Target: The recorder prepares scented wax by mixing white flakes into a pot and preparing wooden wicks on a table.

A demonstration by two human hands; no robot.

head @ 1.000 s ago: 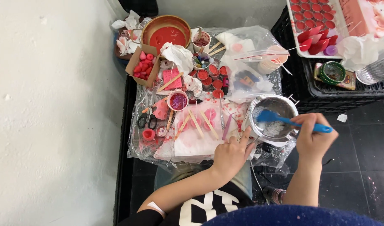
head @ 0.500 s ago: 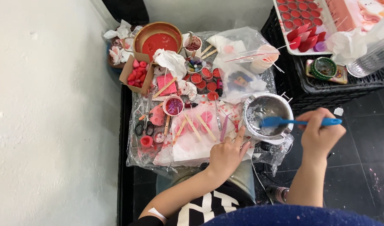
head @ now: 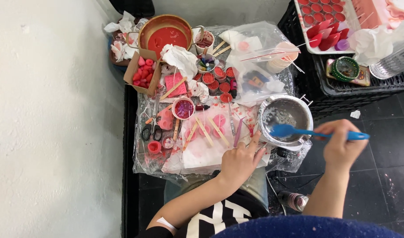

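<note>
A low black crate-like stand (head: 130, 145) draped in clear plastic sheeting (head: 142, 161) carries a stained paper sheet (head: 202, 152), a metal pot (head: 286, 115), a copper bowl of red wax (head: 166, 33), a cardboard box (head: 142, 72), scissors (head: 150, 128) and wooden sticks (head: 205, 131).

A spatula (head: 298, 131) lies over the pot (head: 286, 119), right of the wooden sticks (head: 205, 132).

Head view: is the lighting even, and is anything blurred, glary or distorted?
Head view: soft, even light with only faint shadows; the right hand and blue spatula are slightly blurred; mild sheen on the metal pot and plastic sheet; the white wall is nearly overexposed; edges bend slightly.
</note>
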